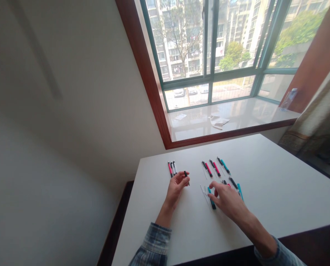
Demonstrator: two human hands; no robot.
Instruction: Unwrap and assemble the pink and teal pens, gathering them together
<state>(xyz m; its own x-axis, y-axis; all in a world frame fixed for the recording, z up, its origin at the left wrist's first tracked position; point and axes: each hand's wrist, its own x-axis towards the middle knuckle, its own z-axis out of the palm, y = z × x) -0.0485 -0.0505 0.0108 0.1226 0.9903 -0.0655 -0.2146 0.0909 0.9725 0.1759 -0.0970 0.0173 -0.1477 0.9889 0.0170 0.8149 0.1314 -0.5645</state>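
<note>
My left hand is closed in a pinch around a small black pen part, held just above the white table. Over the table to its right, my right hand is palm down, thumb and forefinger apart with no object visible between them. Close to those fingertips lies a teal and black pen barrel, with a thin white refill alongside. Beneath and beyond the right hand are more black pen parts and a teal barrel, partly covered by the hand.
Several pens stand grouped beyond my left hand. Farther back lie sets of parts with pink barrels and a teal barrel. Past the white table are a window sill with a cloth and a bottle.
</note>
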